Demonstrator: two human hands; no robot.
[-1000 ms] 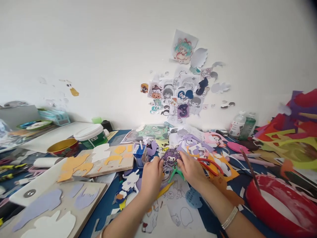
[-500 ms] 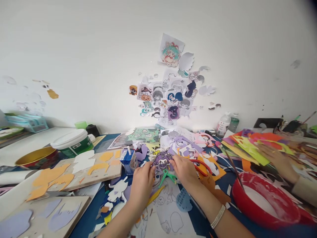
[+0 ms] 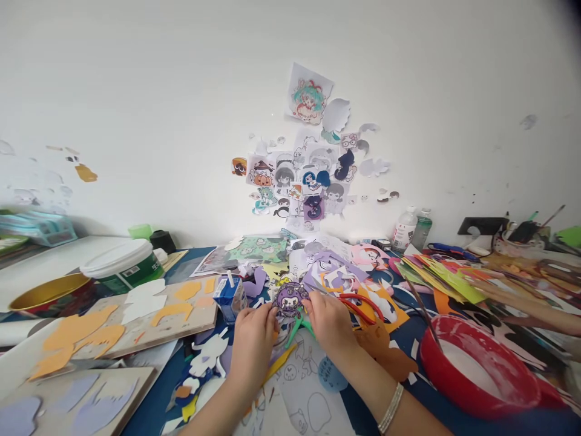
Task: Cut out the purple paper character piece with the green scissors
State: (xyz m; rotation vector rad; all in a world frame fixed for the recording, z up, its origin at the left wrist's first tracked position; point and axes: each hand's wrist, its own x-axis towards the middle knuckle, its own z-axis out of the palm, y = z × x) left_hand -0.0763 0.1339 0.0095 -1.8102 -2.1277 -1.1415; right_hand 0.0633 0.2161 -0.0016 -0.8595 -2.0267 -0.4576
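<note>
In the head view, a round purple cartoon cutout [image 3: 290,300] with a white-faced figure is held up between my two hands. My left hand [image 3: 254,336] pinches its left edge with thumb and fingers. The right edge is gripped by my right hand [image 3: 330,321], which has a bracelet at the wrist. Just below the cutout is a green clip [image 3: 297,330], partly covered by the right fingers. Sheets with line drawings [image 3: 313,387] lie under my forearms, next to a blue round paper [image 3: 333,374] with writing.
A red bowl [image 3: 521,387] of white paste with a stick stands right. Red handles [image 3: 363,306] rest beside my right hand. Boards [image 3: 177,330] with orange and purple cutouts, a lidded bucket [image 3: 120,260] and a drink carton [image 3: 229,297] are left. Another person's arm [image 3: 535,309] reaches in from the right.
My hands and the purple cutout have shifted slightly left and down in view as the camera turned a little right. The other person's hand has moved off the coloured paper stack to the right.
</note>
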